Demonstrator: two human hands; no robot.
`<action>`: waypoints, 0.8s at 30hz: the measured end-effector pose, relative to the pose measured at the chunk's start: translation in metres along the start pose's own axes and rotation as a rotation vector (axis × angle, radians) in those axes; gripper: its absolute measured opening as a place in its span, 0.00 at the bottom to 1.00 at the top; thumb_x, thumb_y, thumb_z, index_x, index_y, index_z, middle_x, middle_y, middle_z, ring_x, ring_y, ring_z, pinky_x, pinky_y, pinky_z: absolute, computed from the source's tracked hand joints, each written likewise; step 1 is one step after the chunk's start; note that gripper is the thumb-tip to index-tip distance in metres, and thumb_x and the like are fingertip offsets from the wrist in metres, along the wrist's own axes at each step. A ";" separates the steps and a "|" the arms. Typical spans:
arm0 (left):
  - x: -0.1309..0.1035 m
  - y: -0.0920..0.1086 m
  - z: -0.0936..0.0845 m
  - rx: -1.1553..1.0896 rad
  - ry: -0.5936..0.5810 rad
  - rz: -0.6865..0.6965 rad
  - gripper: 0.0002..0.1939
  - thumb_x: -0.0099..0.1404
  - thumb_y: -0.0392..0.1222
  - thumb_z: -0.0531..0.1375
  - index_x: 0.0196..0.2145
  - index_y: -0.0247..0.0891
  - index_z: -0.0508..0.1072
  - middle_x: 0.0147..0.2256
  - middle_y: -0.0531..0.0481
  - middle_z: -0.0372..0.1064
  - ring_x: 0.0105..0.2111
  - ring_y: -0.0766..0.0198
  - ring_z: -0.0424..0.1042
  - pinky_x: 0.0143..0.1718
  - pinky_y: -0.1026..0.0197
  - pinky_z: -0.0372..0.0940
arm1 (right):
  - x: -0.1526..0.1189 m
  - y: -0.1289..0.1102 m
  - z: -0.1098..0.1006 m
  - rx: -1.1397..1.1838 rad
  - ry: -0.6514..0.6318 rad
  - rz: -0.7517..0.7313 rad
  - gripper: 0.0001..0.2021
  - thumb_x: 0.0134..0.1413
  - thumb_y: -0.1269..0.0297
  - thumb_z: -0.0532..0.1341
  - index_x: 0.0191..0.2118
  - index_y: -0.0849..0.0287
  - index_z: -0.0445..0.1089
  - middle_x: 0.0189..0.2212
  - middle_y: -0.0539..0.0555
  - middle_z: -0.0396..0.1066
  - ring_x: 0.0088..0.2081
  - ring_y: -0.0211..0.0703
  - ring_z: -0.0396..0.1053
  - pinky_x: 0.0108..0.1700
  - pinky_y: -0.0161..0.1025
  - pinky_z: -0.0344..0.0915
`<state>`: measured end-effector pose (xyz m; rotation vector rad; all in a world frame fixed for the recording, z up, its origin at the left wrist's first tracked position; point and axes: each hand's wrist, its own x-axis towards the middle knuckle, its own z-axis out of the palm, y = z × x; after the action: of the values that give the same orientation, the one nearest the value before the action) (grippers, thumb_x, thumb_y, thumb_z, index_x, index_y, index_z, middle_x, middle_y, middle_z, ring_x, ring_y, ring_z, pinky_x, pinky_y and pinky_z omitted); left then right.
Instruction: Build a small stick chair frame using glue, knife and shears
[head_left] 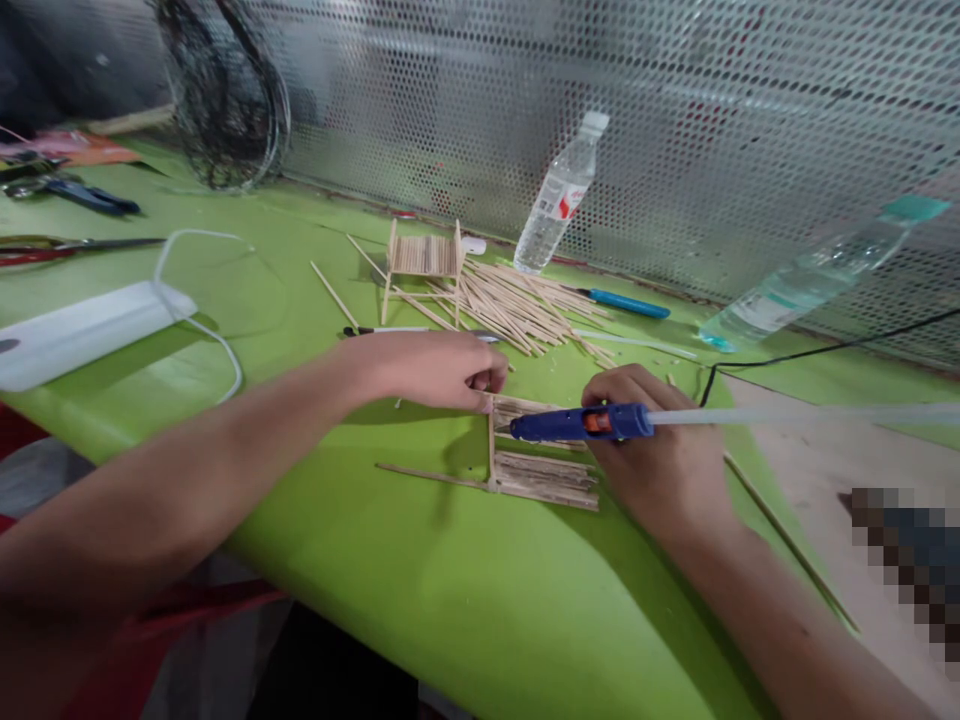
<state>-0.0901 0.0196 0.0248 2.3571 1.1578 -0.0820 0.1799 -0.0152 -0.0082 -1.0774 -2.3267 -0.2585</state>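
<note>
A blue glue gun [562, 424] with a long clear glue stick out of its back is held in my right hand [652, 450], fingers wrapped round it. Its nozzle points left, at the upper left corner of a small frame of thin wooden sticks [544, 478] on the green table. My left hand [450, 370] has its fingers pinched at that same corner, by the end of a stick. One long stick juts out left from the frame's lower corner. Behind my hands stands a small wooden stick chair [424, 258], beside a pile of loose sticks [510, 305].
Two water bottles, one clear [559, 200] and one green-capped [817, 285], stand by the perforated metal screen [450, 90]. A blue-handled tool [628, 303] lies behind the frame. Pliers [94, 196], a white power strip [90, 330] and a wire coil [225, 100] are at left.
</note>
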 end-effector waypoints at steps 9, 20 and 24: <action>-0.001 0.002 -0.001 0.024 0.015 0.009 0.16 0.71 0.50 0.58 0.50 0.42 0.75 0.45 0.47 0.77 0.39 0.60 0.73 0.37 0.59 0.61 | -0.001 0.005 0.002 0.051 0.000 -0.048 0.06 0.59 0.74 0.59 0.37 0.55 0.68 0.36 0.57 0.77 0.41 0.56 0.74 0.40 0.46 0.66; -0.001 0.001 -0.001 0.009 0.013 0.011 0.15 0.70 0.51 0.59 0.49 0.43 0.75 0.46 0.47 0.77 0.40 0.59 0.73 0.37 0.59 0.61 | -0.004 0.007 0.002 0.096 0.025 -0.002 0.11 0.55 0.76 0.57 0.38 0.55 0.71 0.38 0.57 0.80 0.41 0.56 0.79 0.41 0.47 0.71; 0.000 0.000 -0.001 0.010 0.020 0.022 0.14 0.70 0.50 0.58 0.49 0.42 0.74 0.46 0.47 0.77 0.40 0.59 0.73 0.37 0.59 0.62 | -0.005 0.008 0.001 0.107 0.024 -0.004 0.12 0.53 0.77 0.57 0.38 0.55 0.72 0.38 0.57 0.80 0.42 0.57 0.79 0.42 0.48 0.72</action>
<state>-0.0906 0.0196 0.0253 2.3840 1.1427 -0.0567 0.1881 -0.0122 -0.0124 -1.0127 -2.2942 -0.1456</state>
